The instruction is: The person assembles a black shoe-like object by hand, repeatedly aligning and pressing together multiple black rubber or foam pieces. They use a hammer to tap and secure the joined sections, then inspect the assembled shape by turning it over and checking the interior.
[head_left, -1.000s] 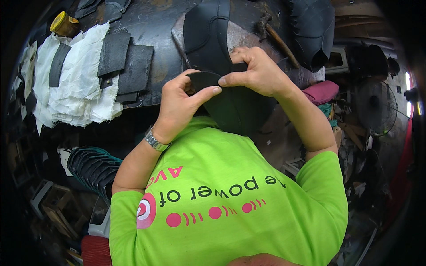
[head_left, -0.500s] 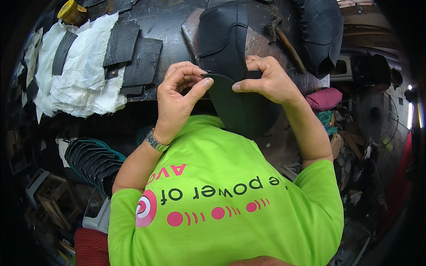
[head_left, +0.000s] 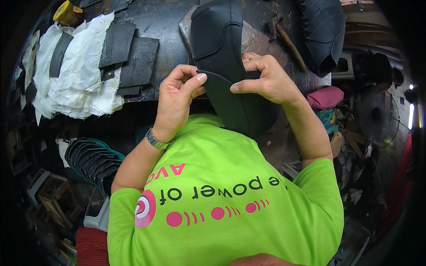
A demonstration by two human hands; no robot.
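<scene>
A black leather shoe upper (head_left: 217, 40) with curved stitched seams lies over the near edge of the dark worktable (head_left: 166, 22), its lower part hanging toward my body. My left hand (head_left: 175, 97) pinches the left end of the upper's folded edge between thumb and fingertips. Farther right along that edge, my right hand (head_left: 270, 80) grips the leather, thumb on top and fingers behind. The right fingertips are partly hidden by the upper. Beneath the upper, a brownish worn slab (head_left: 257, 42) shows on the table.
Right of the upper lies a wooden-handled hammer (head_left: 290, 46), then a stack of black uppers (head_left: 324, 37). White cloth (head_left: 84, 66) and dark grey felt pieces (head_left: 137, 62) cover the table's left. A yellow-lidded pot (head_left: 67, 13) stands behind. More stacked uppers (head_left: 91, 162) sit below left.
The upper has shifted slightly left and up in the picture. My left fingers have closed in on its edge, with the hand a little farther left; my right hand keeps its grip.
</scene>
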